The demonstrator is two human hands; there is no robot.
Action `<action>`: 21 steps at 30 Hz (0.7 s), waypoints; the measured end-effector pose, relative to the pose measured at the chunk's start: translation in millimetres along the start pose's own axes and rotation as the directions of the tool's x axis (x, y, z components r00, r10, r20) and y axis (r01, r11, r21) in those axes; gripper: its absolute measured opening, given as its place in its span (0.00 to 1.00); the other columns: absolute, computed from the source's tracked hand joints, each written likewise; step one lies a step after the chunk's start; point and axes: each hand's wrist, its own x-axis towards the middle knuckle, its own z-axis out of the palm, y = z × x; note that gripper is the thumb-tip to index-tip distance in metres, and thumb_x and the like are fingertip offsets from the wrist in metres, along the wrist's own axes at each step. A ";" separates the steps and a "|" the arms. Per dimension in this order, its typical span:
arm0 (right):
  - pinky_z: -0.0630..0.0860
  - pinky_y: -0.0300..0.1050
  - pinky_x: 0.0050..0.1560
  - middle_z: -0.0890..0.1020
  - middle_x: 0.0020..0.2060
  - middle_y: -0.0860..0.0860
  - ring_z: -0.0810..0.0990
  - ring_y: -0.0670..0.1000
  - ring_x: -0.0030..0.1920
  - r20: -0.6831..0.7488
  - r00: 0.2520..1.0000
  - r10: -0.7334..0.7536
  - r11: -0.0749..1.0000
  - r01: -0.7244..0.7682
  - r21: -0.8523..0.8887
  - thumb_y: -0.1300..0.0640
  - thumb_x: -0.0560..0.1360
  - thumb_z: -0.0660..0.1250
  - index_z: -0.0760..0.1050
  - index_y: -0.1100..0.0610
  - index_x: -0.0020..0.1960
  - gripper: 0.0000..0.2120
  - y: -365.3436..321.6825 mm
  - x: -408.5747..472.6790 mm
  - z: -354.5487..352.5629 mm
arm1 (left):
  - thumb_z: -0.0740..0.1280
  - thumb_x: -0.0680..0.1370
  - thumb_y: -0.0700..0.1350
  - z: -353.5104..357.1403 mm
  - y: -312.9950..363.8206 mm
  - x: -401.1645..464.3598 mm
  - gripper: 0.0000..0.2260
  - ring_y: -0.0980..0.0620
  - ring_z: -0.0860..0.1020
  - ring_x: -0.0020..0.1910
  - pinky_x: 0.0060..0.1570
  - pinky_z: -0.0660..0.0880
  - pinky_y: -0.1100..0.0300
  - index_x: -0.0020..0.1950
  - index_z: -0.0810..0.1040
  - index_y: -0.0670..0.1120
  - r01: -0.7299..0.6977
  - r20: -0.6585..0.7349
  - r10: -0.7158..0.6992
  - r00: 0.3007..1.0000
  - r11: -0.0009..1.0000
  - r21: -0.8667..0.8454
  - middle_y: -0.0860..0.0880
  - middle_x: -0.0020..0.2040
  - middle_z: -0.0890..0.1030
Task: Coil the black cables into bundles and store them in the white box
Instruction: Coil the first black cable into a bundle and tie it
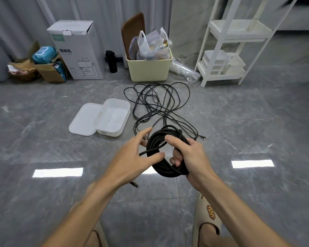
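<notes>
A coiled bundle of thick black cable [161, 141] hangs in front of me, held up over the grey floor. My right hand [187, 154] grips the bundle's right side, fingers curled through the loop. My left hand [137, 152] is at the bundle's left side with fingers spread and relaxed, thumb touching the coil near a loose cable end. Beyond the hands a thinner black cable [157, 102] lies in loose tangled loops on the floor. The white box [121, 120] stands open on the floor to the left of that tangle, with its lid [84, 120] lying beside it.
Along the back wall stand a white carton [77, 50], a brown cardboard box [50, 70], a black bottle [111, 61], a cream bin [148, 70] stuffed with bags and a white shelf rack [228, 50]. My slippered feet [207, 216] are at the bottom.
</notes>
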 end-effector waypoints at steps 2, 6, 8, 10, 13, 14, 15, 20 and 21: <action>0.66 0.41 0.28 0.61 0.24 0.50 0.61 0.50 0.24 0.066 0.998 0.020 1.000 -0.019 -0.009 0.53 0.73 0.74 0.84 0.53 0.40 0.05 -0.2 -1.5 -1.8 | 0.70 0.72 0.60 2.4 2.2 -0.2 0.30 0.63 0.75 0.60 0.62 0.74 0.53 0.70 0.61 0.75 -0.053 0.012 0.053 0.999 0.999 -0.009 0.65 0.60 0.77; 0.69 0.42 0.30 0.65 0.23 0.49 0.64 0.49 0.23 0.174 0.984 0.035 0.999 -0.028 -0.040 0.50 0.73 0.75 0.84 0.51 0.43 0.05 -2.3 -2.0 -1.9 | 0.67 0.69 0.51 3.0 1.6 -0.6 0.29 0.56 0.81 0.51 0.47 0.81 0.52 0.64 0.66 0.78 -0.087 0.010 0.088 0.996 0.993 -0.078 0.62 0.52 0.82; 0.69 0.43 0.31 0.65 0.23 0.49 0.64 0.49 0.23 0.221 0.975 0.037 0.999 -0.033 -0.021 0.45 0.70 0.75 0.84 0.51 0.43 0.09 -4.3 -2.9 -1.0 | 0.67 0.68 0.49 0.5 1.6 0.2 0.27 0.60 0.81 0.46 0.41 0.78 0.57 0.60 0.70 0.75 -0.087 0.012 0.089 0.996 0.987 -0.137 0.63 0.49 0.82; 0.70 0.43 0.31 0.64 0.24 0.50 0.64 0.49 0.23 0.269 0.962 0.045 0.998 -0.054 0.023 0.41 0.70 0.74 0.84 0.53 0.47 0.16 -4.8 -4.0 -1.2 | 0.68 0.67 0.49 -1.6 1.4 1.7 0.25 0.59 0.80 0.40 0.39 0.76 0.57 0.59 0.72 0.71 -0.080 0.009 0.083 0.997 0.982 -0.170 0.60 0.47 0.83; 0.73 0.42 0.32 0.64 0.24 0.50 0.64 0.48 0.24 0.316 0.945 0.079 0.993 -0.102 0.056 0.37 0.73 0.69 0.84 0.57 0.52 0.24 -4.9 -6.7 -0.8 | 0.69 0.66 0.49 -4.6 -0.4 2.5 0.23 0.56 0.81 0.44 0.40 0.80 0.49 0.58 0.73 0.66 -0.075 -0.012 0.074 0.997 0.982 -0.173 0.55 0.49 0.83; 0.72 0.42 0.32 0.63 0.24 0.50 0.63 0.48 0.24 0.323 0.942 0.087 0.992 -0.113 0.064 0.36 0.73 0.68 0.84 0.56 0.52 0.24 -5.0 -7.5 -0.4 | 0.70 0.66 0.49 -5.3 -1.2 2.4 0.22 0.58 0.81 0.47 0.43 0.81 0.49 0.58 0.74 0.65 -0.074 -0.016 0.072 0.997 0.983 -0.170 0.55 0.49 0.82; 0.72 0.42 0.32 0.63 0.23 0.50 0.62 0.48 0.23 0.323 0.942 0.095 0.989 -0.125 0.073 0.36 0.73 0.68 0.84 0.56 0.51 0.24 -5.3 -8.0 0.1 | 0.70 0.66 0.49 -6.0 -1.6 2.4 0.21 0.62 0.79 0.51 0.46 0.80 0.51 0.57 0.75 0.65 -0.076 -0.021 0.074 0.997 0.983 -0.169 0.56 0.49 0.83; 0.71 0.41 0.29 0.61 0.22 0.49 0.60 0.48 0.21 0.286 0.936 0.205 0.975 -0.222 0.031 0.33 0.69 0.71 0.85 0.54 0.49 0.24 -10.5 -7.4 -0.6 | 0.72 0.66 0.52 -6.6 1.6 -2.2 0.19 0.55 0.83 0.43 0.41 0.82 0.51 0.56 0.78 0.66 -0.109 -0.031 0.106 0.994 0.984 -0.144 0.61 0.49 0.83; 0.71 0.41 0.30 0.61 0.22 0.49 0.61 0.48 0.21 0.304 0.925 0.227 0.970 -0.244 0.019 0.34 0.70 0.71 0.85 0.54 0.50 0.24 -12.2 -7.1 -1.8 | 0.72 0.67 0.52 -7.0 2.4 -3.4 0.18 0.54 0.84 0.40 0.39 0.82 0.50 0.55 0.78 0.67 -0.118 -0.031 0.115 0.993 0.984 -0.135 0.61 0.48 0.83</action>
